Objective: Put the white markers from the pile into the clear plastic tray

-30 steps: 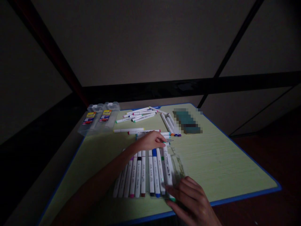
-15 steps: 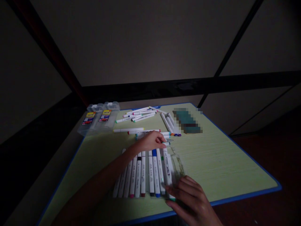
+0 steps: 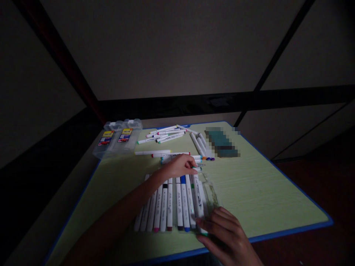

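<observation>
A row of white markers (image 3: 163,207) lies side by side in clear plastic trays at the near part of the table. My right hand (image 3: 229,231) has its thumb and fingers closed on the lower end of a white marker (image 3: 199,201) at the row's right side. At that marker's upper end, my left hand (image 3: 180,165) is curled with its fingertips pressed at the cap; they partly hide it. A marker with a teal end (image 3: 197,169) lies just by those fingertips. The clear tray (image 3: 212,192) shows to the right of the held marker.
Loose markers (image 3: 168,135) lie in a pile at the back, and more lie crosswise behind my left hand. Two clear cases (image 3: 119,144) with labels stand at the back left. A blurred teal object (image 3: 222,142) is at the back right. The green table (image 3: 266,192) has a blue edge.
The view has shifted very slightly. Both hands stay at the same marker with hardly any movement.
</observation>
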`<control>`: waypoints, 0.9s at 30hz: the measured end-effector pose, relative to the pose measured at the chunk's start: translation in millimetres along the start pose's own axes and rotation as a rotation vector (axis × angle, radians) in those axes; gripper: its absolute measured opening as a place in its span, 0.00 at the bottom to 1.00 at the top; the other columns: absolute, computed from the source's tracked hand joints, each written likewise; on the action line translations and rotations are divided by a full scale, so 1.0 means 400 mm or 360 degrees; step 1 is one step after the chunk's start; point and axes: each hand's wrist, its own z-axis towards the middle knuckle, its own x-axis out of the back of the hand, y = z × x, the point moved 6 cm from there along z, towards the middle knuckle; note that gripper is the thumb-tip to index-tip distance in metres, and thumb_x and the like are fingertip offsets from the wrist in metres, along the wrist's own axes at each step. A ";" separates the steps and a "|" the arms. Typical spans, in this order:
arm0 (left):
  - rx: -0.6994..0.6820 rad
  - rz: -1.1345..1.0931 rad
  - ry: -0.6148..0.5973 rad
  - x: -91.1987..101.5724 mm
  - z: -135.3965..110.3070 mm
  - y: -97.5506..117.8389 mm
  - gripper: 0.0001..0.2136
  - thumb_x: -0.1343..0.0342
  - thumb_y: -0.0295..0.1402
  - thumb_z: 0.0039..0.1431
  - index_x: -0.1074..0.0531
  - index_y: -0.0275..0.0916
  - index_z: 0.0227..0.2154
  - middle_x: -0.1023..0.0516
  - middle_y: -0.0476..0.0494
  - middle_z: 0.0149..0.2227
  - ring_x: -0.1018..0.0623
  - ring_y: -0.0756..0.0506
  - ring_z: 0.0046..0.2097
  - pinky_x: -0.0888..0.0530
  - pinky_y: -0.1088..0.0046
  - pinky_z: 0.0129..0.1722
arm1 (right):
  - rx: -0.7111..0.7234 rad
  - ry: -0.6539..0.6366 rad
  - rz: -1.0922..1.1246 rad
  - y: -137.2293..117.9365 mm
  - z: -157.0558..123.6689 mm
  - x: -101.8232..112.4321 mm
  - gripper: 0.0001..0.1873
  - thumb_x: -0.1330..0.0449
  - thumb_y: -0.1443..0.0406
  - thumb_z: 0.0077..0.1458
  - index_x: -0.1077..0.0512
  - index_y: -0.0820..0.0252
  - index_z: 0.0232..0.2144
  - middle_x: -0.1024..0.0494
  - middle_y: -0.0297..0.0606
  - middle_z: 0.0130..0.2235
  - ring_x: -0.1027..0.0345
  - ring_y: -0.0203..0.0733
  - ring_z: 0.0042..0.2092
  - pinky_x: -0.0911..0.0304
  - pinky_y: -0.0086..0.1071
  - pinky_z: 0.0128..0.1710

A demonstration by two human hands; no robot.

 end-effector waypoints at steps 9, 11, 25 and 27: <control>0.0047 -0.0006 0.0004 0.000 -0.002 0.006 0.05 0.40 0.23 0.43 0.31 0.32 0.24 0.33 0.54 0.19 0.32 0.55 0.23 0.36 0.80 0.24 | 0.0007 0.0006 -0.0003 0.000 0.003 0.001 0.13 0.49 0.61 0.57 0.26 0.60 0.32 0.26 0.35 0.23 0.32 0.37 0.25 0.35 0.32 0.25; 0.0052 0.0004 0.0017 0.001 -0.003 0.008 0.05 0.39 0.23 0.43 0.31 0.32 0.24 0.33 0.54 0.19 0.32 0.55 0.24 0.36 0.80 0.24 | 0.0018 0.0002 -0.0011 -0.001 0.003 0.001 0.14 0.49 0.61 0.58 0.26 0.60 0.31 0.26 0.35 0.23 0.32 0.36 0.25 0.35 0.31 0.25; 0.0083 -0.0014 0.0001 0.000 -0.001 0.007 0.05 0.40 0.23 0.42 0.31 0.32 0.24 0.34 0.54 0.19 0.32 0.53 0.24 0.37 0.78 0.26 | -0.0016 0.0057 0.0013 -0.004 0.008 0.005 0.13 0.48 0.60 0.57 0.26 0.60 0.31 0.26 0.34 0.22 0.32 0.36 0.25 0.36 0.31 0.26; 0.0084 0.0008 0.0001 0.000 -0.001 0.008 0.06 0.40 0.24 0.42 0.31 0.32 0.24 0.34 0.54 0.19 0.32 0.53 0.24 0.37 0.78 0.25 | -0.0012 0.0079 -0.0014 -0.006 0.010 0.008 0.15 0.49 0.60 0.58 0.26 0.60 0.30 0.26 0.34 0.22 0.32 0.36 0.26 0.36 0.30 0.26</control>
